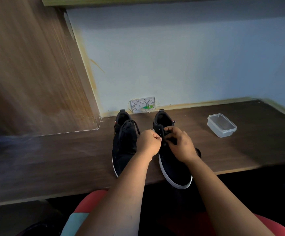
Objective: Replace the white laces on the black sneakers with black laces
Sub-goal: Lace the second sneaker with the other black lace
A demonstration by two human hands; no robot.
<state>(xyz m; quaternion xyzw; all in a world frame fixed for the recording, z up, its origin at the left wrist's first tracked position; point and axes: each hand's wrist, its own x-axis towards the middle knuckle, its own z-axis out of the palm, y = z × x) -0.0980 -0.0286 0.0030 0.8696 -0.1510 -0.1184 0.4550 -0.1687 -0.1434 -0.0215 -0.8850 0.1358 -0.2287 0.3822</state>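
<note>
Head view, left hand (149, 143): fingers curled tight into a fist above the gap between the 2 sneakers; thumb and forefinger meet at the fist's right edge, pinching what looks like a strand of the black lace (166, 135), though the strand is too dark and thin to be sure.
Head view, right hand (181, 143): fingers bent and drawn together over the lacing of the right sneaker (172, 160); the fingertips (168, 129) press on and pinch the black lace at the upper eyelets.
Hands together: knuckles nearly touching, both working at the same spot on the right sneaker's tongue.
Right sneaker: black upper, white sole edge; long axis runs toward and away from the person, toe at the desk's near edge and slightly over it, heel and pull tab toward the wall.
Left sneaker (123, 145): just beside the right 1, roughly parallel, toe toward the person, heel toward the wall; already threaded with a black lace whose loose loops (129, 124) lie over the tongue; the left forearm crosses its toe.
Desk (70, 159): dark wood-grain top, both sneakers standing upright on it near the middle.
Plastic container (222, 125): clear, rectangular, lidless, on the desk well to the right of the sneakers.
Wall plate (142, 105): white, open, with a green part inside, on the wall behind the heels.
Lap: red and pale blue cloth (80, 217) below the desk edge.
</note>
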